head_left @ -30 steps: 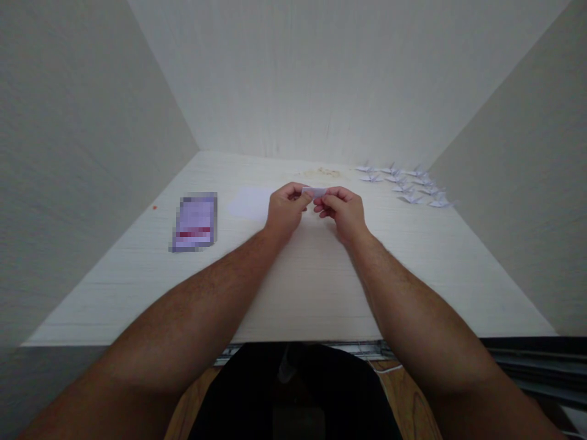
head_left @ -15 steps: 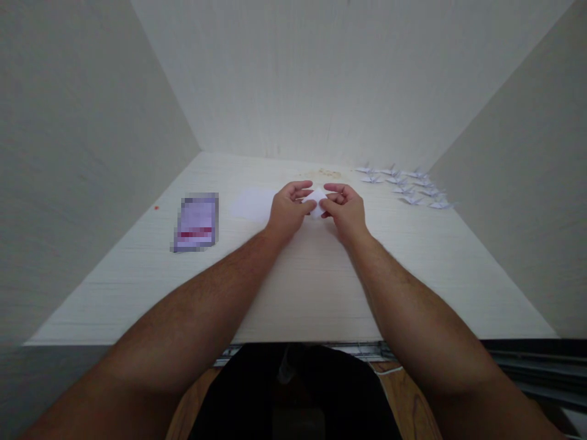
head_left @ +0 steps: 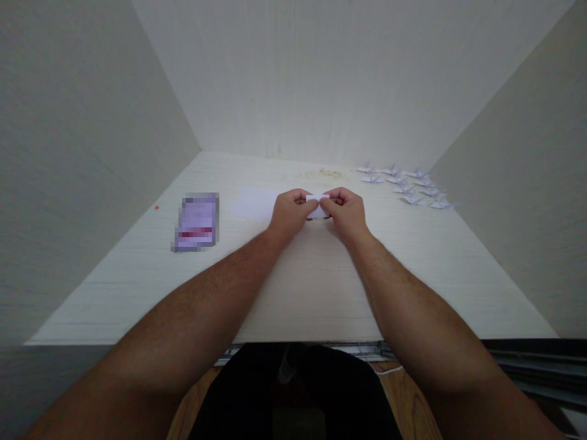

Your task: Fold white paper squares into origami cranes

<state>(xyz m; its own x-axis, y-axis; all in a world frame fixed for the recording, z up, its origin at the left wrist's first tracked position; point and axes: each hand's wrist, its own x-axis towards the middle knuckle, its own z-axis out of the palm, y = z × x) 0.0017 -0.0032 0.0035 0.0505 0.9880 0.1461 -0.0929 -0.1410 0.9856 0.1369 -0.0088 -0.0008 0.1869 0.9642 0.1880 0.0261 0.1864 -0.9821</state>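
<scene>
A small folded piece of white paper (head_left: 317, 211) is pinched between my two hands above the middle of the table. My left hand (head_left: 290, 211) grips its left side, thumb on the near face and fingers curled behind. On the right side my right hand (head_left: 345, 211) holds it the same way, and the two thumb tips almost meet. The paper now looks like a flat rectangle with a straight top edge. Its back and the fingertips behind it are partly hidden.
White paper sheets (head_left: 252, 203) lie left of my hands. Farther left is a blurred purple packet (head_left: 197, 221), with a small red speck (head_left: 156, 208) beyond it. Several folded paper cranes (head_left: 411, 200) stand at the back right. Walls enclose the white table (head_left: 302, 293) on three sides.
The paper has gone from a diamond shape with its point up to a flat rectangle. My fingers, stretched out before, have curled in behind it.
</scene>
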